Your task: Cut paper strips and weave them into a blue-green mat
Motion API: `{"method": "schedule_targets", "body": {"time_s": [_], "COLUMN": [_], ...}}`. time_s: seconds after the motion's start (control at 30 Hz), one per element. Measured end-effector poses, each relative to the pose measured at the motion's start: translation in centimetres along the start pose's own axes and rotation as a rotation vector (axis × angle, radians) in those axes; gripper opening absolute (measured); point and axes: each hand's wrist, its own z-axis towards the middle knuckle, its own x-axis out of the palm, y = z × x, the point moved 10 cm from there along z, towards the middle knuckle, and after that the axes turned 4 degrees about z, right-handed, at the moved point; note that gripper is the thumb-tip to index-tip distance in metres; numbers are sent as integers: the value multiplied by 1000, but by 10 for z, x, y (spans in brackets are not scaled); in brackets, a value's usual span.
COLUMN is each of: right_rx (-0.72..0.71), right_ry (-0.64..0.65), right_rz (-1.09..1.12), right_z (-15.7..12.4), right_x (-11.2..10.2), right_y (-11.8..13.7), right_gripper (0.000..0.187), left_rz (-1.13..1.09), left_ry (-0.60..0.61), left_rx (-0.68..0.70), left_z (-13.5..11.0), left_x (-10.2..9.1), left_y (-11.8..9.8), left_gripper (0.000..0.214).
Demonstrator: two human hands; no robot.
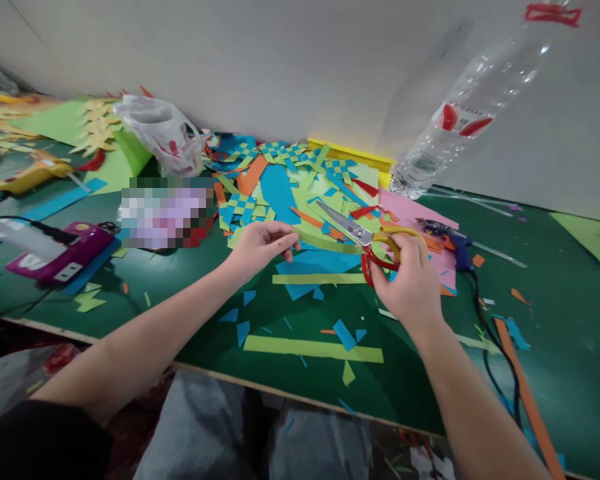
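Between the thumb and fingers of my left hand (266, 247) is one end of a light green paper strip (330, 244), which runs right toward the scissors. My right hand (409, 277) grips the scissors (353, 230), with one yellow and one red handle loop; the blades point up and left over the paper pile. Below the hands, another green paper strip (313, 350) lies flat on the dark green table (190, 320) among small blue paper scraps (344, 335). Behind them spreads a heap of blue and green woven paper pieces (280, 160).
A large clear plastic bottle (460, 120) stands at the back right. Near it lies a blue glue gun (460, 250) with a black cord. At left are a purple power strip (63, 257), a yellow glue gun (35, 172) and a white plastic bag (160, 133).
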Motion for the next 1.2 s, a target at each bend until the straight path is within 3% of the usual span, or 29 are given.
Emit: {"method": "schedule_targets", "body": {"time_s": [0.33,0.63,1.2], "right_rx": [31,-79,-65], "right_ry": [34,127,261], "right_rz": [157,44,56], "right_z": [2,1,-2], "right_x": [2,8,22], "right_y": [1,17,16], "right_gripper": [48,54,51], "left_rz": [-51,-54,32], "left_ry": [-42,-56,-9], "left_rx": [-37,27,151], "left_z": [1,1,-1], "left_x": [-3,-5,-1], "left_y": [4,0,-9], "left_gripper": [28,26,24]}}
